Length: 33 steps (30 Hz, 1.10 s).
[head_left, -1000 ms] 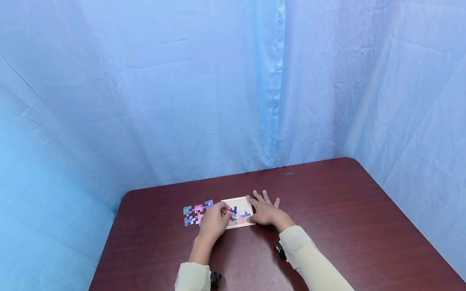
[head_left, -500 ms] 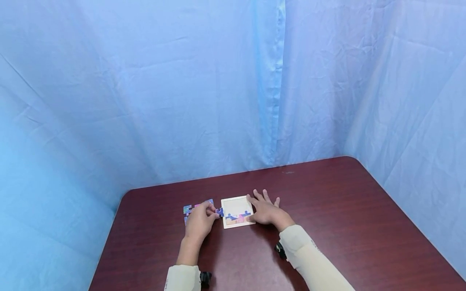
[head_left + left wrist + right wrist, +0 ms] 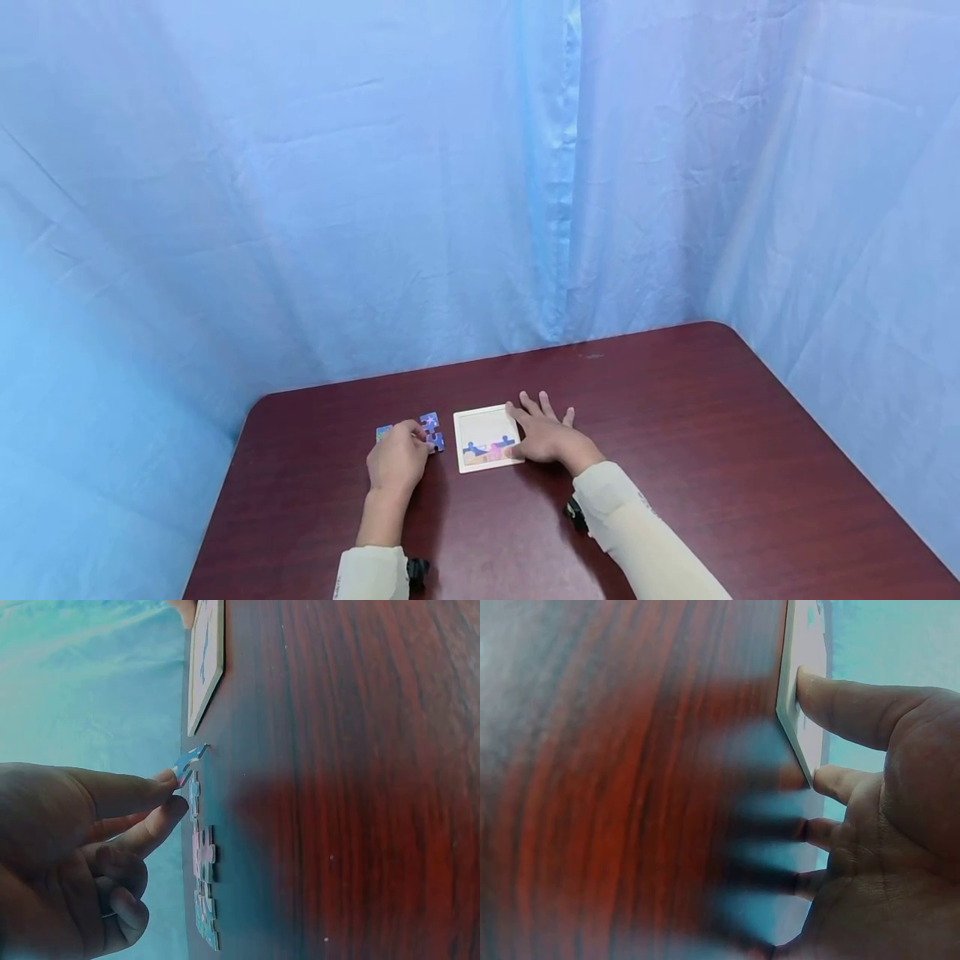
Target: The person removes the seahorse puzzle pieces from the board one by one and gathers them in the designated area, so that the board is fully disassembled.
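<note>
My left hand point(image 3: 395, 458) pinches a blue jigsaw piece point(image 3: 437, 442) between thumb and forefinger, low over the left side of the table. In the left wrist view the held piece point(image 3: 191, 760) is tilted, close above other loose pieces point(image 3: 204, 851) that lie in a row. A square wooden puzzle tray point(image 3: 458, 450) lies to the right, with a few joined pieces point(image 3: 487, 451) along its near side. My right hand point(image 3: 551, 437) rests at the tray's right edge with spread fingers, and its thumb touches the tray point(image 3: 793, 720) in the right wrist view.
Beyond the left hand lie a blue piece with a star point(image 3: 429, 421) and a greenish piece point(image 3: 383, 432); the hand hides others. The dark red table point(image 3: 637, 400) ends at a blue curtain point(image 3: 420, 208).
My left hand has carried the blue piece from over the tray leftward to the loose pieces. The right hand has stayed on the tray.
</note>
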Tool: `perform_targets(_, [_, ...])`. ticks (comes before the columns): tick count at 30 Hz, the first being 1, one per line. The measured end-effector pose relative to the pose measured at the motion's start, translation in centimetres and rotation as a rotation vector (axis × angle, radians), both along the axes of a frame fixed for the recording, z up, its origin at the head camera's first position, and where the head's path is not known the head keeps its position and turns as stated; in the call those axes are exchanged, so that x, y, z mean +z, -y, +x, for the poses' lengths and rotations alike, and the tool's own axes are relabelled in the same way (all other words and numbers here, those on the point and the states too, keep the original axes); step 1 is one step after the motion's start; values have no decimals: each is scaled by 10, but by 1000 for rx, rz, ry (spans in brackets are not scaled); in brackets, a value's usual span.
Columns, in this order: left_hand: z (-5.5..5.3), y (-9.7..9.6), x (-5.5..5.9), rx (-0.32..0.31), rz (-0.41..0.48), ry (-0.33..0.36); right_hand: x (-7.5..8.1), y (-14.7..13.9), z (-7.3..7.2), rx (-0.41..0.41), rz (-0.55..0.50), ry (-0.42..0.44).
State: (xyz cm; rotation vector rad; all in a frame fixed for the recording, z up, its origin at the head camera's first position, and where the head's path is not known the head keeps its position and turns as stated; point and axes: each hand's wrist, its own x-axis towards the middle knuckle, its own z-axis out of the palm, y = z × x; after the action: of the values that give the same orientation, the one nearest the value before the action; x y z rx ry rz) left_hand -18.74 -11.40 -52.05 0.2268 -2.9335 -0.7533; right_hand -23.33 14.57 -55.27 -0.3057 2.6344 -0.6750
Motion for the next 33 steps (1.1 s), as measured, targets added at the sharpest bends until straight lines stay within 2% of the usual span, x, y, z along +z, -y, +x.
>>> perform_targets(9, [-3,4,-2,36,5,24,8,1,2,2,17,28])
perform_targets(16, [-4,5,-4,34,11,45,17,2,5,9,28,4])
perform_targets(24, [-3,3,-1,56,10,1,21,2,9,6,31,6])
perform_targets(33, [3,-9,2,-27,36,-36,16,1,7,6,12,14])
